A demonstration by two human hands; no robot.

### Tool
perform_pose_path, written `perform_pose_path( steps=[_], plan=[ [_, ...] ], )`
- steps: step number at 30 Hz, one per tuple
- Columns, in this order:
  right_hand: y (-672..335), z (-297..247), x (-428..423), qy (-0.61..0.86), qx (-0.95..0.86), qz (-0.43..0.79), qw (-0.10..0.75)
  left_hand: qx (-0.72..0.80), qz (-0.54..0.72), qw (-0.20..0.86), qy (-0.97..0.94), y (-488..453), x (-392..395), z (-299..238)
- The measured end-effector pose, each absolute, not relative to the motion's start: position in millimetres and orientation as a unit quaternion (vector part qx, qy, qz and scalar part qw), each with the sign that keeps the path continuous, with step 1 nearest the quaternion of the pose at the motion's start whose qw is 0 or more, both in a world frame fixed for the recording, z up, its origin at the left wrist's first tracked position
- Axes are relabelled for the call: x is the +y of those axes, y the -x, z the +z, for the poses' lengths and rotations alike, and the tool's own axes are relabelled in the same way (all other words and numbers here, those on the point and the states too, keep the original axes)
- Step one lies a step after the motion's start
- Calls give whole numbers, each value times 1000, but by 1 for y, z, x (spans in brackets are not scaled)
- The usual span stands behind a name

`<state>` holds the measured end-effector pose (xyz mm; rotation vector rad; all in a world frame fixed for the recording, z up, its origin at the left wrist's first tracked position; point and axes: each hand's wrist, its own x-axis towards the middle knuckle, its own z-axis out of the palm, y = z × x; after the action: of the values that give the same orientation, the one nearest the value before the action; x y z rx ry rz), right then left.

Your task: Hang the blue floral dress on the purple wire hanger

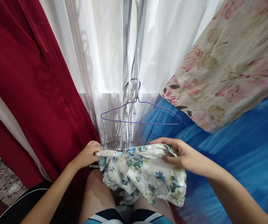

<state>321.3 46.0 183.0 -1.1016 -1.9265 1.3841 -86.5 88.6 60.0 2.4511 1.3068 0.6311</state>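
Curtains point(96, 46) back one hanger point(148, 123); left hand point(87, 154), right hand point(185, 156) hold one garment point(143, 172).

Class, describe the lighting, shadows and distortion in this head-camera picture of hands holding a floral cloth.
Head view: daylight glows through the white curtain, washing out its middle; curly shadows fall on it near the purple hanger; the blue fabric at right looks smeared; wide-angle bending splays the hangings outward; the floral cloth, held by the left hand and right hand, is evenly lit.
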Motion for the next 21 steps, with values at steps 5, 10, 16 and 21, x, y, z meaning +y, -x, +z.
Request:
perform_pose_path(
  steps=[5, 10, 16, 21],
  plan=[
    [-307, 176, 58, 445, -771, 355, 286, 510, 259, 8, -820, 120, 149, 99],
    [-308, 162, 99, 512, -760, 179, 357, 469, 436, 129, -758, 95, 183, 149],
    [-340, 151, 130, 551, -762, 78, 331, 392, 474, 412, -673, 57, 182, 173],
    [-363, 167, 126, 538, -735, 60, 407, 348, 480, 579, -559, 51, 172, 170]
  ],
)
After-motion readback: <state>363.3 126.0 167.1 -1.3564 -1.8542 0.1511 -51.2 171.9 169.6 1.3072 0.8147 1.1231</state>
